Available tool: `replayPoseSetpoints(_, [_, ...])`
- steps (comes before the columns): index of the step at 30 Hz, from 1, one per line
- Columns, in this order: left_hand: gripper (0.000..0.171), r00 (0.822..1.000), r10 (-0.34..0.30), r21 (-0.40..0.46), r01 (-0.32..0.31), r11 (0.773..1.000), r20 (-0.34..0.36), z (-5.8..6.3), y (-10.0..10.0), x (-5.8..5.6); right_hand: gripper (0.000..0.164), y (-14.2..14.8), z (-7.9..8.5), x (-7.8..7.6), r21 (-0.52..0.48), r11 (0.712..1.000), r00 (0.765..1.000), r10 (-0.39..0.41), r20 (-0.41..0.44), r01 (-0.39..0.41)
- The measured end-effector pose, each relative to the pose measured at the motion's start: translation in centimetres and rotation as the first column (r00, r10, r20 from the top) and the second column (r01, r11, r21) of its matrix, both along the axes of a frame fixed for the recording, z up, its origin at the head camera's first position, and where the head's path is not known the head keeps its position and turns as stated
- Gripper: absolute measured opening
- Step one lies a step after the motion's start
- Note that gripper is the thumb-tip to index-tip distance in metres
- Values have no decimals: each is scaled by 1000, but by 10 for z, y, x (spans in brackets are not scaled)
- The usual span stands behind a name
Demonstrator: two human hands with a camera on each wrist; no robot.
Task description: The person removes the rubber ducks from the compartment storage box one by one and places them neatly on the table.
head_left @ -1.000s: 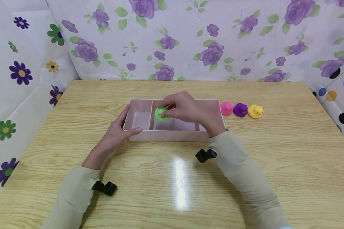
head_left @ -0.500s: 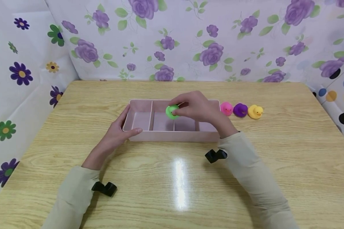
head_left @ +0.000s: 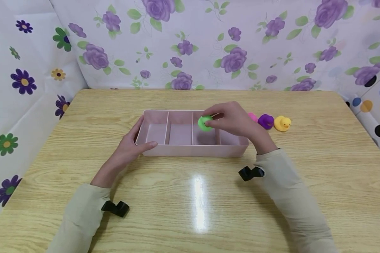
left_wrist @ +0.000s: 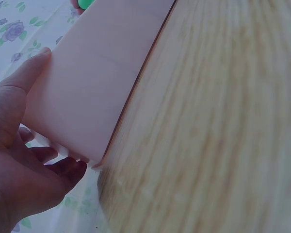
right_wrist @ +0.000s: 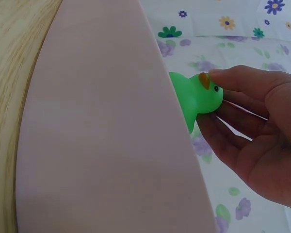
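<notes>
My right hand [head_left: 232,119] pinches a green rubber duck [head_left: 205,123] between thumb and fingers. It hangs over the third compartment from the left of a pale pink divided box [head_left: 193,150]. In the right wrist view the duck's green head [right_wrist: 209,99] and orange beak show above the box wall [right_wrist: 106,121], which hides its lower part. My left hand [head_left: 126,144] grips the box's left end, thumb on the front rim. In the left wrist view its fingers [left_wrist: 70,170] curl at the end wall. No duck shows in the box's visible compartments.
Right of the box, a pink duck [head_left: 252,117], partly hidden by my right hand, a purple duck [head_left: 266,121] and a yellow duck [head_left: 282,123] stand in a row on the wooden table [head_left: 164,196]. A flowered cloth [head_left: 202,45] hangs behind the table.
My right hand has moved right with the green duck, from over the second compartment to over the third. It now covers part of the pink duck. My left hand and the box stay put.
</notes>
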State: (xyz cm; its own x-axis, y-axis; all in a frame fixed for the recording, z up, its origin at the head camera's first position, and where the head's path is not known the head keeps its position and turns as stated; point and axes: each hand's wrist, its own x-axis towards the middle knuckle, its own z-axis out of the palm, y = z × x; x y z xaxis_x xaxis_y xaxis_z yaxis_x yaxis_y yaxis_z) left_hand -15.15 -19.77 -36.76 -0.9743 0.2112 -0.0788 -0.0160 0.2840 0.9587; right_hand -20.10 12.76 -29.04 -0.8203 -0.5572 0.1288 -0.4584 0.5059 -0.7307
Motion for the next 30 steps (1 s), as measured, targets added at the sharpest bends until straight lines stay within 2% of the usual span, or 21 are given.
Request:
replayPoseSetpoints(9, [95,1000,-1,10,1,1000,7,0,0,1,26,18,-5,-2,18,999,1000,-29,0,29])
replayPoseSetpoints(17, [95,1000,2,3,-2,1000,-2,0,1,0,26,31,-3,-1,32,996,996,-86,6,85])
replayPoseSetpoints(25, [95,1000,1,-9,-1,1000,2,0,0,-1,25,47,1,0,29,997,997,-70,-39,71])
replayPoseSetpoints(30, [95,1000,0,-13,0,1000,-2,0,0,0,26,56,3,0,39,992,992,-120,-35,121])
